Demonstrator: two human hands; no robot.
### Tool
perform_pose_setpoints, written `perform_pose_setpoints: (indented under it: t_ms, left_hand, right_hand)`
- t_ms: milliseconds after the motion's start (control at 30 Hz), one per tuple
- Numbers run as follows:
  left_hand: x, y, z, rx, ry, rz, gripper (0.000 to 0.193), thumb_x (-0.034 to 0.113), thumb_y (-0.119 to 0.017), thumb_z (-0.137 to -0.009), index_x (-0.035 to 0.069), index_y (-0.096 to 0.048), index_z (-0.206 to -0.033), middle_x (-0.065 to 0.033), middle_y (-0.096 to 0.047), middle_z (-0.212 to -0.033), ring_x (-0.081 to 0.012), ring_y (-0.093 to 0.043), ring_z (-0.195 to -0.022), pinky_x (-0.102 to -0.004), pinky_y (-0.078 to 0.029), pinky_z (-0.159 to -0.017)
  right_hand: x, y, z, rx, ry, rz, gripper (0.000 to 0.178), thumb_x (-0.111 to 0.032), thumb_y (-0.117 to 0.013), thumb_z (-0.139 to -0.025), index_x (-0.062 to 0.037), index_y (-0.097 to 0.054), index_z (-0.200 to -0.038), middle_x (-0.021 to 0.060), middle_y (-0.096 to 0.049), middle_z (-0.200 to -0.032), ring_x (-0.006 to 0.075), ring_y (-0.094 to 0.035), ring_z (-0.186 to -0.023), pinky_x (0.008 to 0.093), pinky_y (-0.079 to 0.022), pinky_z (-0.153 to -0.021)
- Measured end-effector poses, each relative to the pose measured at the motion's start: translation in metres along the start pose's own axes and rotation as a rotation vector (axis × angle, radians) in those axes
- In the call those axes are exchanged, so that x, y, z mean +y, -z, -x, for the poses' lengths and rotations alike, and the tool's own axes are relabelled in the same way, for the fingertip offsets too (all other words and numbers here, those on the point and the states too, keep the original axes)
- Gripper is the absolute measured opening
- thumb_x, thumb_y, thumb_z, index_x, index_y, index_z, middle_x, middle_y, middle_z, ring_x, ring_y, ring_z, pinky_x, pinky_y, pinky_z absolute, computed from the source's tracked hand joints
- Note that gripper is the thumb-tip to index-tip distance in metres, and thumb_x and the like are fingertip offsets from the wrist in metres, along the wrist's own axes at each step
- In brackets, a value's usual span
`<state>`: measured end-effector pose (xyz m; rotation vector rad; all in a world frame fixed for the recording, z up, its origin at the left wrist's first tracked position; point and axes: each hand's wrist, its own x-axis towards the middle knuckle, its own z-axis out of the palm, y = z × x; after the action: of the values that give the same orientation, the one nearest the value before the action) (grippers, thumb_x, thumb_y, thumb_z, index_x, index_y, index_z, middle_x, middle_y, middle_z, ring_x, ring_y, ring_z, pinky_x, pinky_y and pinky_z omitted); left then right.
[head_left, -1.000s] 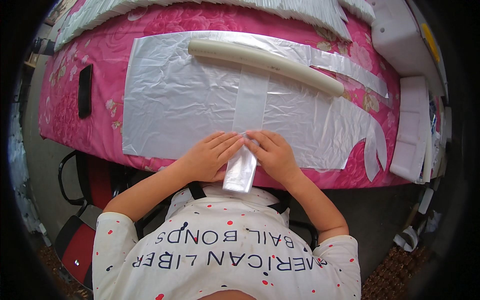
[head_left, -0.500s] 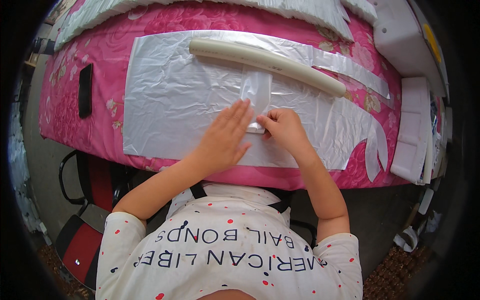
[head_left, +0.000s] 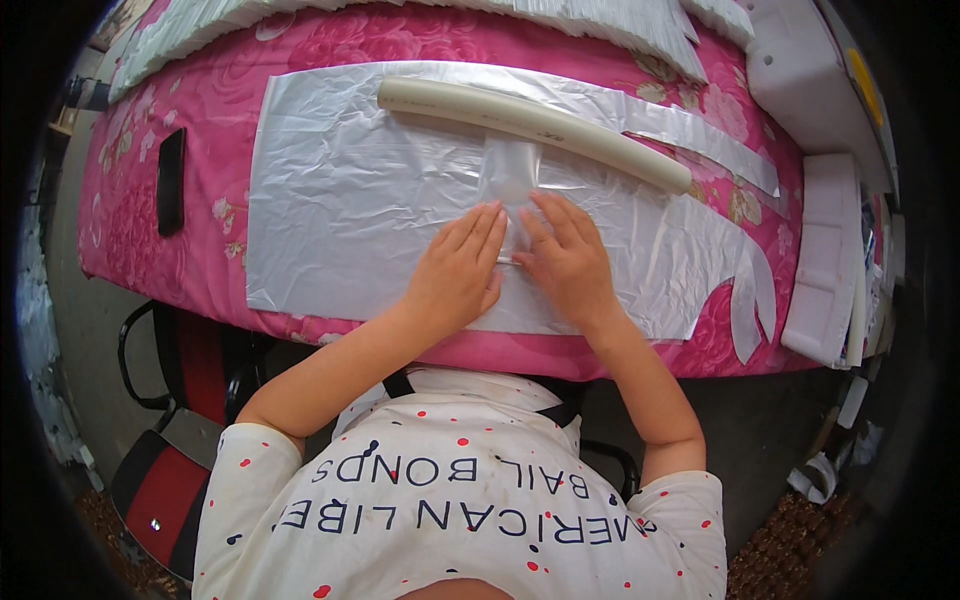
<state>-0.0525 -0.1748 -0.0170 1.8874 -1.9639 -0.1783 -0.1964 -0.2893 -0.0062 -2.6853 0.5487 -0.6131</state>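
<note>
– Hands?
– L hand [head_left: 455, 270] & R hand [head_left: 565, 262] flat, fingers together, pressing folded clear strip [head_left: 510, 185].
– Where?
– On big plastic sheet [head_left: 350, 200], just below white tube [head_left: 530, 130], pink table [head_left: 150, 130].

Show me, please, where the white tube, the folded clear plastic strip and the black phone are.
white tube [head_left: 530, 125], head view, middle of its length.
folded clear plastic strip [head_left: 510, 170], head view, its upper part beyond the fingers.
black phone [head_left: 171, 181], head view, centre of its face.
</note>
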Motion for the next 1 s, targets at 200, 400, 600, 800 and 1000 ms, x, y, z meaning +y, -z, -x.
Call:
perform_pose_setpoints:
  t_ms: [200, 400, 600, 800, 1000]
  left_hand:
    - [-0.014, -0.003, -0.010, 0.085, -0.112, -0.143, 0.043, 0.006, -0.055, -0.072, -0.004, -0.052, -0.114, -0.0151, -0.055, -0.118, -0.0260, -0.052, -0.109, -0.0364, -0.042, -0.090]
    - [-0.018, 0.014, 0.004, 0.014, -0.301, 0.031, 0.043, 0.006, -0.056, -0.071, -0.002, -0.053, -0.113, -0.0145, -0.057, -0.116, -0.0260, -0.055, -0.106, -0.0362, -0.043, -0.088]
    - [-0.010, 0.025, 0.029, -0.109, -0.229, 0.286, 0.053, 0.005, -0.062, -0.064, 0.001, -0.052, -0.116, -0.0154, -0.058, -0.114, -0.0260, -0.057, -0.103, -0.0375, -0.044, -0.085]
    - [-0.008, 0.019, 0.019, -0.116, 0.290, 0.507, 0.053, 0.006, -0.062, -0.076, 0.000, -0.045, -0.127, -0.0126, -0.064, -0.089, -0.0203, -0.061, -0.078, -0.0310, -0.046, -0.068]
    - [-0.016, 0.015, -0.012, -0.048, 0.600, 0.672, 0.058, 0.011, -0.062, -0.081, -0.003, -0.037, -0.131, -0.0090, -0.062, -0.068, -0.0136, -0.058, -0.056, -0.0260, -0.044, -0.054]
  right_hand:
    - [0.023, 0.005, -0.018, -0.133, 0.207, -0.057, 0.043, -0.009, -0.065, -0.068, -0.0014, -0.058, -0.109, 0.0135, -0.054, -0.119, 0.0296, -0.050, -0.112, 0.0381, -0.040, -0.095]
    - [0.024, 0.005, -0.006, -0.137, 0.269, -0.107, 0.032, -0.007, -0.061, -0.068, -0.0020, -0.061, -0.099, 0.0102, -0.061, -0.104, 0.0268, -0.057, -0.094, 0.0356, -0.047, -0.081]
    - [-0.006, 0.013, 0.022, -0.137, 0.183, -0.234, 0.028, -0.005, -0.063, -0.068, -0.0067, -0.062, -0.095, 0.0049, -0.063, -0.095, 0.0224, -0.059, -0.083, 0.0329, -0.048, -0.070]
    - [-0.007, 0.014, 0.011, -0.320, -0.504, -0.501, 0.014, -0.014, -0.062, -0.078, -0.0008, -0.065, -0.082, 0.0088, -0.063, -0.068, 0.0221, -0.060, -0.058, 0.0307, -0.047, -0.056]
    - [0.007, 0.012, -0.024, -0.526, -0.864, -0.698, 0.024, -0.019, -0.059, -0.083, 0.0035, -0.065, -0.079, 0.0093, -0.062, -0.062, 0.0143, -0.061, -0.052, 0.0280, -0.046, -0.052]
